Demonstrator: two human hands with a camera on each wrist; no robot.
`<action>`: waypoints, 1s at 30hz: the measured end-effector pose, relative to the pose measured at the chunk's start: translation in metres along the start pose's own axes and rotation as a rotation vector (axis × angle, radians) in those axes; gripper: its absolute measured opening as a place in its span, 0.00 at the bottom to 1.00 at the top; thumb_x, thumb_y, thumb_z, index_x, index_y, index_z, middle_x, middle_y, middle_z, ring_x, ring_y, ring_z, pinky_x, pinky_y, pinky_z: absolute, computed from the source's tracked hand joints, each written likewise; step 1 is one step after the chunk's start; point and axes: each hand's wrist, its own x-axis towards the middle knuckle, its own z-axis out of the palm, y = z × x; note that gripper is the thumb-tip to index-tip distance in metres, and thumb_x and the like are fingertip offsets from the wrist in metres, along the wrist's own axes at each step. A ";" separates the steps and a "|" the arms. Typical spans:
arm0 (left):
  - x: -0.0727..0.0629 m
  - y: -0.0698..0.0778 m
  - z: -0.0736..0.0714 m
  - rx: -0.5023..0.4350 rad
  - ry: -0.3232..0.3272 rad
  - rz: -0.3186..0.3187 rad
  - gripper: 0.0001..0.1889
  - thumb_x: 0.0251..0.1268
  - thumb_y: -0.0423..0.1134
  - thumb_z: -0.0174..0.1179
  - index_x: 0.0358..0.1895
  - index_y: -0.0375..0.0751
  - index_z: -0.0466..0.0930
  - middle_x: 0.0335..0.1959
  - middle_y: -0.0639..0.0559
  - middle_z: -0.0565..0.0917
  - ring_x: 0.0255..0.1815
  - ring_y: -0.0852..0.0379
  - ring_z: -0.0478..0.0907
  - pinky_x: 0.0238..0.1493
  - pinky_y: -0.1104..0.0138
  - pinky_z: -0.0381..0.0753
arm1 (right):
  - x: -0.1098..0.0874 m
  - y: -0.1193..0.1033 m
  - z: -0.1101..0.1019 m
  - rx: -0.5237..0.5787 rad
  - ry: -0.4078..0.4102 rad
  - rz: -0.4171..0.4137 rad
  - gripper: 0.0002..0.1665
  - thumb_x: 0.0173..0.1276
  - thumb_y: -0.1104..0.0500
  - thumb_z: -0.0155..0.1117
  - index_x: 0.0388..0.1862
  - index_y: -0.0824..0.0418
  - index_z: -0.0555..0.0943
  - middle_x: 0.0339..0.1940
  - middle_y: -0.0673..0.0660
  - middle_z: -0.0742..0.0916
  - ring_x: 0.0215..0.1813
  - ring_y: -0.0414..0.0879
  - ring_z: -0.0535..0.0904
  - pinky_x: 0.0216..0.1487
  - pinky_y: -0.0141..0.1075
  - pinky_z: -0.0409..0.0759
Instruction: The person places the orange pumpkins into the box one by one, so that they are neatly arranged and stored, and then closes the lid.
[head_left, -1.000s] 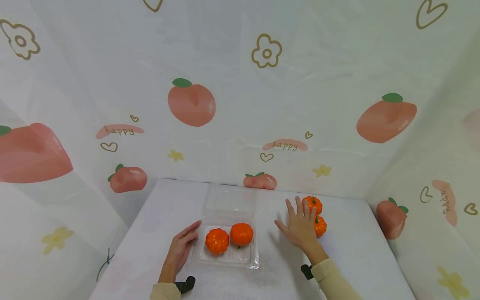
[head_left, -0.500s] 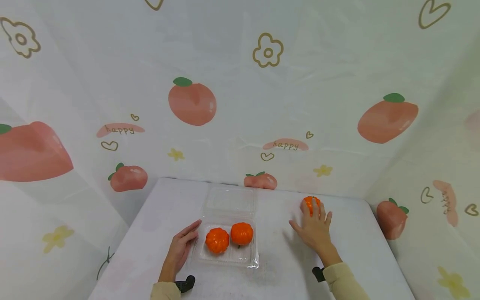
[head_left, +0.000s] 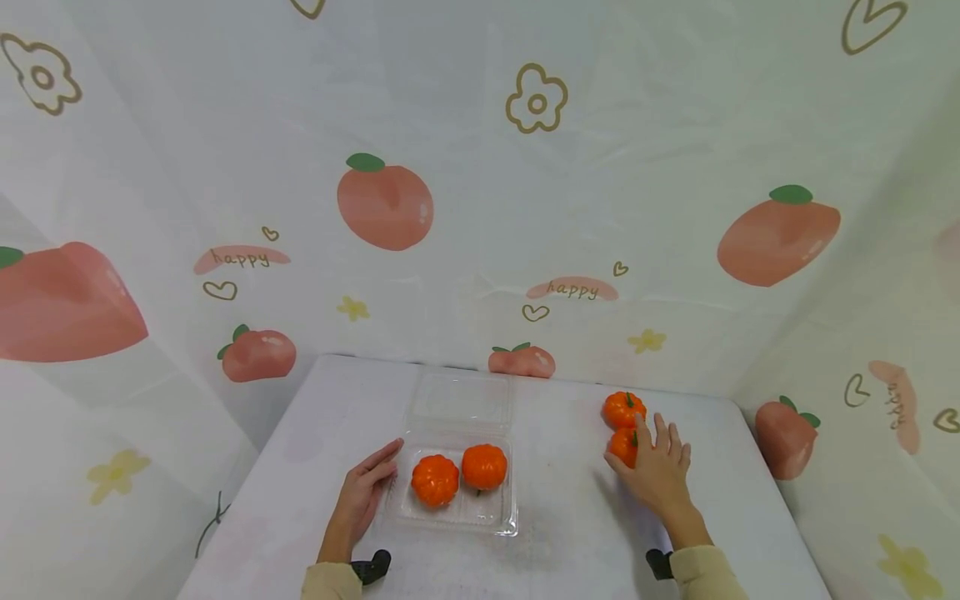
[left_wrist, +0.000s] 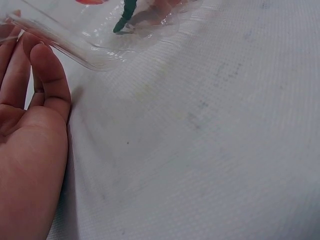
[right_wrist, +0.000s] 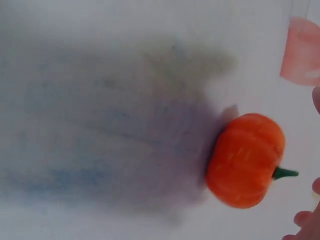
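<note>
My left hand [head_left: 362, 495] lies beside the clear plastic clamshell box [head_left: 450, 527], its relaxed fingers touching the left rim; the left wrist view shows fingertips [left_wrist: 47, 62] right at that rim. Inside the box sit two small orange pumpkins, one on the left [head_left: 434, 481], the other on the right [head_left: 484, 467]. Over on the right side, my right hand [head_left: 660, 473] reaches with spread fingers over the nearer loose pumpkin [head_left: 622, 445], hiding part of it. A green-stemmed pumpkin [right_wrist: 246, 161] appears in the right wrist view, apart from the fingers at the edge.
Just behind the nearer loose pumpkin stands another pumpkin [head_left: 624, 409]. The box's transparent lid [head_left: 461, 402] is folded back flat. A white cloth covers the table [head_left: 558, 500], and a fruit-printed curtain [head_left: 480, 208] closes off the back and sides.
My right hand has moved rightward and toward me, uncovering the rear pumpkin and now partly covering the nearer one. The left hand and the box stay in place.
</note>
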 end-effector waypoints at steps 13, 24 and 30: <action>0.000 0.002 0.003 -0.020 0.004 -0.028 0.29 0.71 0.36 0.61 0.74 0.34 0.69 0.56 0.71 0.86 0.57 0.78 0.78 0.57 0.80 0.78 | -0.006 0.022 0.004 0.061 -0.109 0.112 0.65 0.64 0.35 0.68 0.82 0.69 0.46 0.79 0.78 0.49 0.76 0.78 0.44 0.72 0.76 0.48; 0.000 0.002 0.000 -0.002 0.015 -0.011 0.27 0.73 0.34 0.58 0.73 0.34 0.70 0.55 0.71 0.85 0.57 0.79 0.78 0.56 0.80 0.79 | -0.004 0.027 0.017 0.124 -0.135 0.131 0.63 0.67 0.40 0.69 0.82 0.69 0.44 0.78 0.77 0.52 0.74 0.76 0.53 0.71 0.74 0.61; 0.000 0.001 0.001 -0.010 0.017 -0.027 0.27 0.73 0.34 0.58 0.73 0.35 0.71 0.55 0.72 0.86 0.58 0.79 0.78 0.57 0.80 0.78 | -0.003 0.025 0.022 0.151 -0.138 0.157 0.59 0.69 0.42 0.68 0.81 0.70 0.46 0.76 0.78 0.55 0.73 0.76 0.55 0.71 0.72 0.63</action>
